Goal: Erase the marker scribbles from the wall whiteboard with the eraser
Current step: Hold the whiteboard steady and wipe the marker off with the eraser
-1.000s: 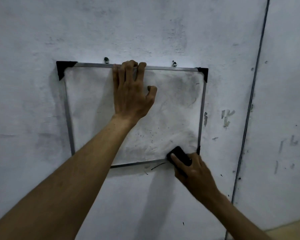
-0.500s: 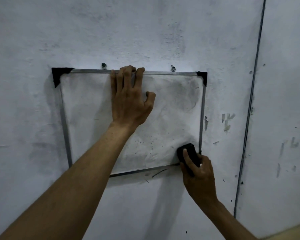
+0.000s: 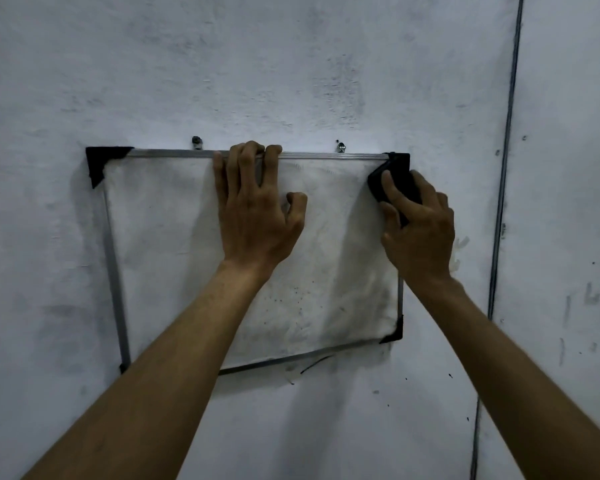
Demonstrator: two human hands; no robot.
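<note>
A small whiteboard (image 3: 163, 258) with a metal frame and black corner caps hangs on the wall from two hooks. Its surface is smeared grey, with small dark specks in the lower middle. My left hand (image 3: 253, 216) lies flat on the board, its fingers hooked over the top frame edge. My right hand (image 3: 420, 230) presses a black eraser (image 3: 394, 185) against the board's upper right corner; my fingers cover most of the eraser.
The grey wall (image 3: 291, 71) carries scuffs and marker marks below the board (image 3: 314, 363) and to its right. A thin vertical conduit (image 3: 503, 188) runs down the wall right of the board.
My right hand has carried the eraser up the board's right edge from the lower right corner to the upper right corner. The dark smudge at the upper right has faded. My left hand has stayed put.
</note>
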